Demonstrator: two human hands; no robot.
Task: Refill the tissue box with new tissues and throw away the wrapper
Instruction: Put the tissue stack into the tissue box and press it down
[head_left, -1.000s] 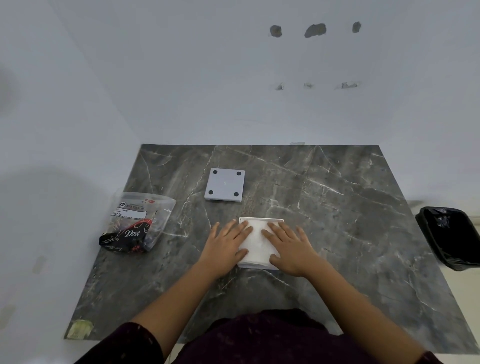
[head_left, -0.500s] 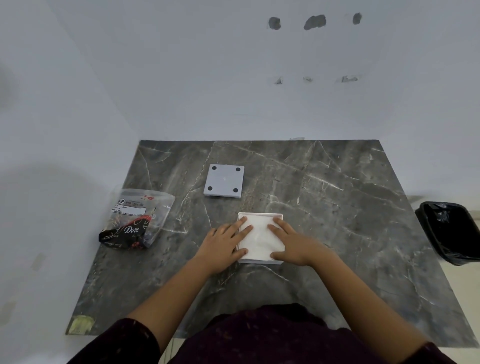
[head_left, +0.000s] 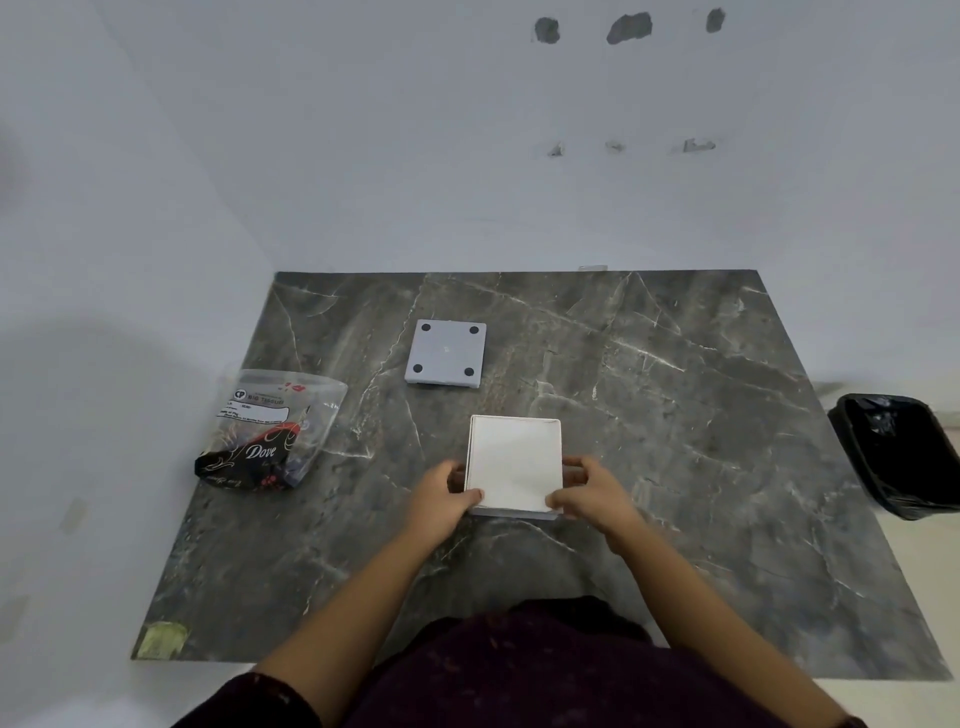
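Both hands have slid off the top of the white tissue box to its flanks since a second ago. The left hand grasps the box's left side near its front corner, thumb on the rim; the right hand grasps the right side likewise. The box sits mid-table, nearer the front edge, white tissues filling it. Its grey lid lies underside up toward the back edge. The emptied wrapper lies at the left edge of the marble table. A black-lined bin stands off the right edge.

both hands grip tissue box sides, seemingly filled.
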